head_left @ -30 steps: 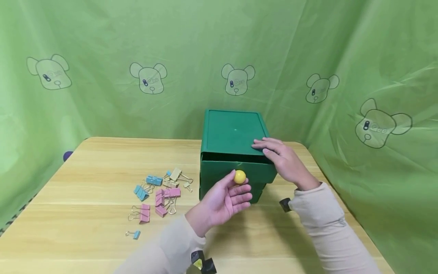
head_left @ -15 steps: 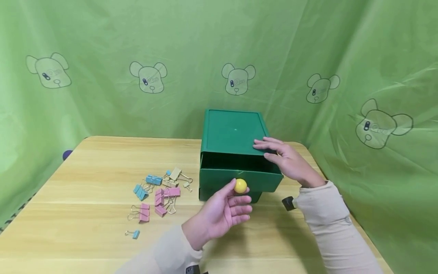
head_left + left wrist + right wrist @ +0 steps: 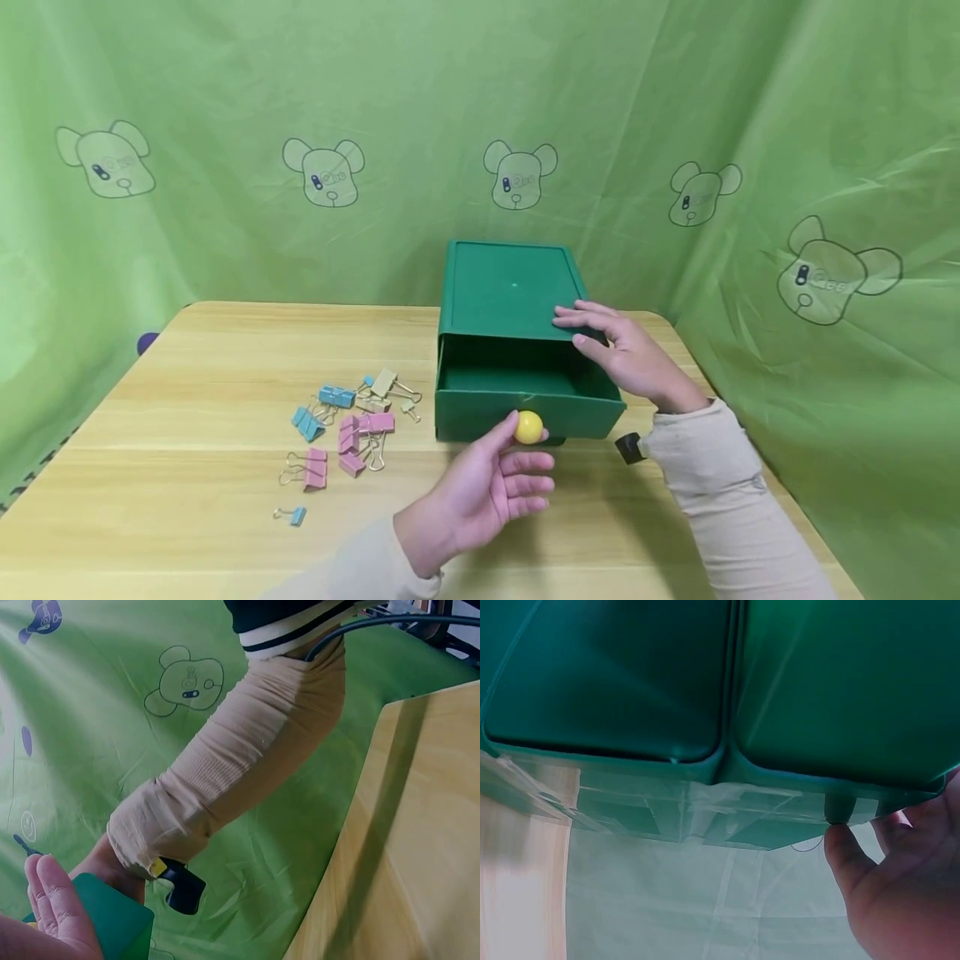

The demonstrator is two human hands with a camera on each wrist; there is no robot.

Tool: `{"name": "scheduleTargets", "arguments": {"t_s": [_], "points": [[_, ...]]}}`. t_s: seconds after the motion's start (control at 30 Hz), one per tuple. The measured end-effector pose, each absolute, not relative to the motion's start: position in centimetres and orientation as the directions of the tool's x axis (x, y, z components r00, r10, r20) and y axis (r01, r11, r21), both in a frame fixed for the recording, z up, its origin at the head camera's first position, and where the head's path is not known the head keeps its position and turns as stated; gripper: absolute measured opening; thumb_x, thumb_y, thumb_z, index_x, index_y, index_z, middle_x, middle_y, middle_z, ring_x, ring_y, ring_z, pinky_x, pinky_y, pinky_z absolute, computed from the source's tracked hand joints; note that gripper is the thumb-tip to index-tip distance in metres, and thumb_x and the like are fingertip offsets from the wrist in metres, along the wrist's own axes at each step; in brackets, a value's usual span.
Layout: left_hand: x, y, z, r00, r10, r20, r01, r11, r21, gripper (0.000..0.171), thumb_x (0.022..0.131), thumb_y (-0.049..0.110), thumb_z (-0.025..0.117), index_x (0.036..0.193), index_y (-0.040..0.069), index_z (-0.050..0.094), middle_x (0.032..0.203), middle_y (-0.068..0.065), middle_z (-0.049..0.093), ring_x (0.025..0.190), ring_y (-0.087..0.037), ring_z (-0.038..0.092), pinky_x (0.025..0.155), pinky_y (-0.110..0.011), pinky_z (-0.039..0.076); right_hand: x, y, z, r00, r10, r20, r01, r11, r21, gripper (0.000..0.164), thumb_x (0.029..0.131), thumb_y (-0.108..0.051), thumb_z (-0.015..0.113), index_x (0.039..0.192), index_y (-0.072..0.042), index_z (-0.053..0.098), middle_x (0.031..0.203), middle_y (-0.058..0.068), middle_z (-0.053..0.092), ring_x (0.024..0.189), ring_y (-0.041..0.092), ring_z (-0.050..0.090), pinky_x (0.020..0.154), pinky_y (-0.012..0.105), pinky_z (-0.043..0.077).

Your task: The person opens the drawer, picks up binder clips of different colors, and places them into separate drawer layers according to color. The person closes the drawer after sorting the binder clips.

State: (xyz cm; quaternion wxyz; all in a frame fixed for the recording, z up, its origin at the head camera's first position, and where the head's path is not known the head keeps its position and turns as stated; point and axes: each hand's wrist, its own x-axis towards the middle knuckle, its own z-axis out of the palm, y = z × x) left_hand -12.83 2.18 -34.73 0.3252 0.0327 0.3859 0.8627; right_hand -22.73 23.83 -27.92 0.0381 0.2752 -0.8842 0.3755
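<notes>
A green drawer box [image 3: 513, 287] stands on the table, its upper drawer [image 3: 465, 414] pulled out toward me. The part of the drawer's inside that shows holds nothing. My left hand [image 3: 480, 492] pinches the yellow ball-shaped knob [image 3: 529, 427] at the drawer's front between thumb and index finger; its other fingers stretch out loosely. In the left wrist view that hand [image 3: 56, 915] covers most of the box. My right hand [image 3: 626, 354] rests on the box's top right front corner, fingers fairly straight on the lid. The right wrist view shows its thumb [image 3: 844, 855] against the box's edge.
Left of the box, several binder clips lie loosely grouped: pink ones [image 3: 316, 468], blue ones [image 3: 337, 396] and cream ones [image 3: 384, 382]. A small blue clip [image 3: 297, 516] sits nearer me. Green printed cloth [image 3: 420, 167] hangs behind and beside the wooden table [image 3: 187, 467].
The drawer has slid toward me, its opening growing from a narrow gap to a wide one. My left hand came nearer with the knob. The right hand stayed on the box's corner.
</notes>
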Motion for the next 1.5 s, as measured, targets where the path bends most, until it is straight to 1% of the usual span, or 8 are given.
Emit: {"name": "scheduleTargets", "arguments": {"t_s": [0.47, 0.73, 1.1, 1.23, 1.37, 1.5], "points": [[-11.3, 2.3, -34.7, -0.786, 0.583, -0.205, -0.536, -0.477, 0.696, 0.058, 0.086, 0.052, 0.050, 0.121, 0.006, 0.050, 0.080, 0.001, 0.064, 0.065, -0.010, 0.063, 0.061, -0.024, 0.052, -22.7, 23.8, -28.0, -0.840, -0.456, 0.294, -0.529, 0.565, -0.633, 0.030, 0.094, -0.016, 0.048, 0.122, -0.006, 0.056, 0.137, 0.007, 0.043, 0.133, 0.026, 0.022, 0.103, 0.055, 0.017], [-10.9, 2.2, -34.8, -0.764, 0.615, -0.194, -0.557, -0.477, 0.680, 0.059, 0.086, 0.051, 0.050, 0.123, 0.004, 0.048, 0.078, 0.002, 0.065, 0.064, -0.009, 0.063, 0.061, -0.024, 0.052, -22.7, 23.7, -28.1, -0.838, -0.451, 0.309, -0.535, 0.562, -0.631, 0.030, 0.094, -0.016, 0.049, 0.121, -0.006, 0.057, 0.135, 0.008, 0.045, 0.132, 0.027, 0.023, 0.103, 0.056, 0.018], [-11.0, 2.0, -34.9, -0.769, 0.617, -0.163, -0.515, -0.449, 0.730, 0.058, 0.085, 0.052, 0.051, 0.122, 0.007, 0.049, 0.081, 0.003, 0.066, 0.066, -0.009, 0.063, 0.061, -0.024, 0.051, -22.8, 23.5, -28.2, -0.838, -0.434, 0.331, -0.540, 0.566, -0.624, 0.029, 0.094, -0.015, 0.049, 0.120, -0.005, 0.058, 0.134, 0.008, 0.047, 0.132, 0.028, 0.025, 0.103, 0.056, 0.018], [-10.9, 1.9, -35.0, -0.764, 0.627, -0.149, -0.495, -0.423, 0.759, 0.055, 0.086, 0.048, 0.052, 0.122, 0.007, 0.048, 0.084, -0.001, 0.066, 0.066, -0.011, 0.064, 0.062, -0.026, 0.052, -22.8, 23.4, -28.3, -0.839, -0.430, 0.333, -0.538, 0.571, -0.619, 0.029, 0.094, -0.015, 0.048, 0.120, -0.005, 0.058, 0.134, 0.008, 0.047, 0.132, 0.028, 0.024, 0.101, 0.059, 0.018], [-10.9, 1.7, -35.2, -0.737, 0.664, -0.128, -0.486, -0.389, 0.783, 0.047, 0.089, 0.040, 0.053, 0.121, 0.006, 0.048, 0.085, -0.002, 0.066, 0.067, -0.012, 0.064, 0.062, -0.027, 0.053, -22.7, 23.5, -28.3, -0.834, -0.427, 0.349, -0.549, 0.571, -0.611, 0.029, 0.094, -0.014, 0.048, 0.119, -0.005, 0.058, 0.133, 0.009, 0.047, 0.131, 0.029, 0.025, 0.099, 0.061, 0.020], [-11.1, 1.1, -35.5, -0.712, 0.691, -0.122, -0.462, -0.331, 0.823, 0.041, 0.090, 0.032, 0.053, 0.121, 0.004, 0.048, 0.086, -0.003, 0.066, 0.067, -0.012, 0.064, 0.062, -0.028, 0.053, -22.7, 23.5, -28.4, -0.824, -0.431, 0.367, -0.564, 0.566, -0.602, 0.028, 0.093, -0.013, 0.048, 0.118, -0.004, 0.059, 0.132, 0.009, 0.048, 0.131, 0.030, 0.026, 0.099, 0.061, 0.020]]}}
